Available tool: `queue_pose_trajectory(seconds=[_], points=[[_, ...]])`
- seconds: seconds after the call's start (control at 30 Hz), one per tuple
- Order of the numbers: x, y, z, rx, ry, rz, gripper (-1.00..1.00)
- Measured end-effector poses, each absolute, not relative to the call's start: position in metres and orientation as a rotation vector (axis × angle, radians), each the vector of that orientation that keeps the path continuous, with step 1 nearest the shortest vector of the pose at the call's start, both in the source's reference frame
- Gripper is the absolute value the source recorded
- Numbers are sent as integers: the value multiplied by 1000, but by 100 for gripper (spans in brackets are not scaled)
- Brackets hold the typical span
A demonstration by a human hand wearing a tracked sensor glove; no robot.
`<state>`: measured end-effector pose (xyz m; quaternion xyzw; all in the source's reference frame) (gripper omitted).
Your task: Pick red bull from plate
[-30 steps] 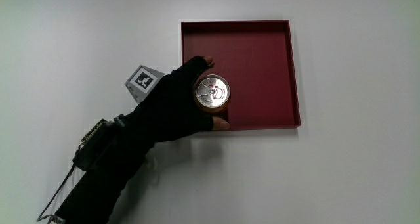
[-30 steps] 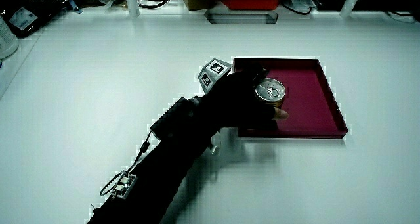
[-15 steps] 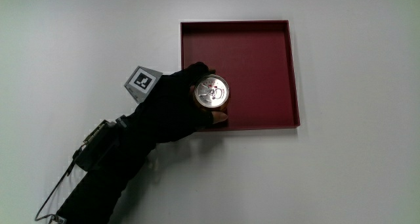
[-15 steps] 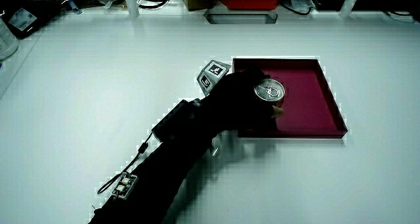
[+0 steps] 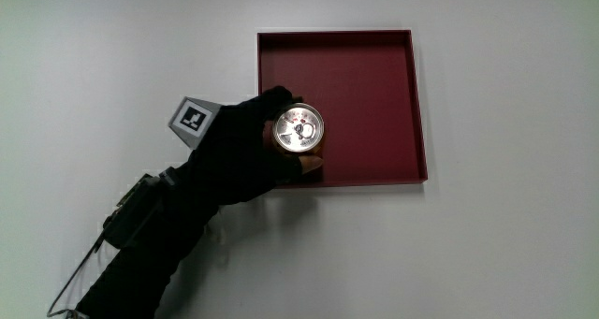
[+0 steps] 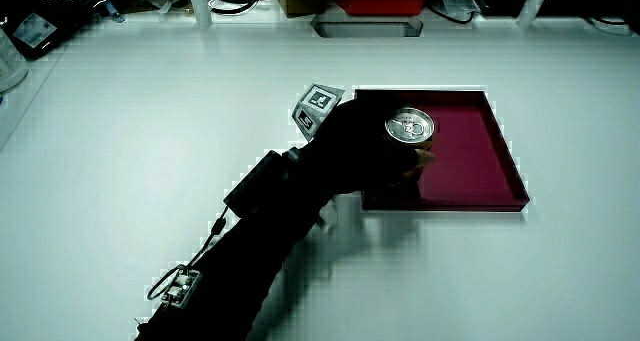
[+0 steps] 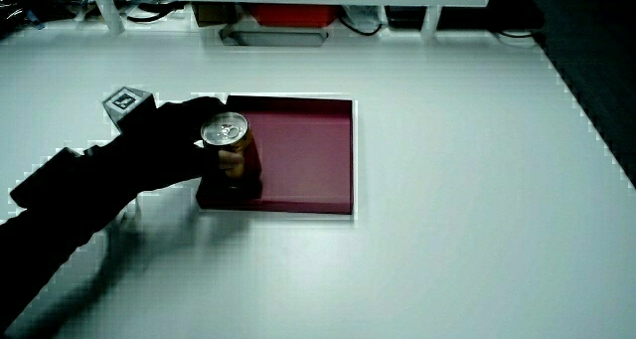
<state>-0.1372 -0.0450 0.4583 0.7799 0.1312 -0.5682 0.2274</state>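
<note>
Item: Red Bull can, upright, long axis vertical. My grip is wrapped round its side. Location: over the red plate, at the corner nearest my forearm; can appears lifted. Desk white.

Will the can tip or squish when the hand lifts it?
Probably not. The can looks like stiff metal and stands upright in the hand, whose fingers wrap its side. Its tab looks unopened, so it may be full and heavy. Set down carelessly on the tray, being tall and narrow, it could topple.
</note>
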Motion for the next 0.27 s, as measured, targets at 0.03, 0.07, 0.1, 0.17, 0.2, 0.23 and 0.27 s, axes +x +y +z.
queue_pose_trajectory(seconds=[0.03, 0.07, 0.1, 0.17, 0.2, 0.23, 0.27], points=[[-138, -45, 451, 2109, 338, -1596, 100], [-140, -45, 446, 2119, 342, -1600, 100], [-142, -46, 441, 2129, 346, -1605, 100], [-145, -46, 427, 2092, 329, -1640, 100], [-148, -46, 421, 2102, 324, -1633, 100], [-152, -46, 415, 2113, 318, -1627, 100], [-155, -46, 411, 2094, 316, -1652, 100]])
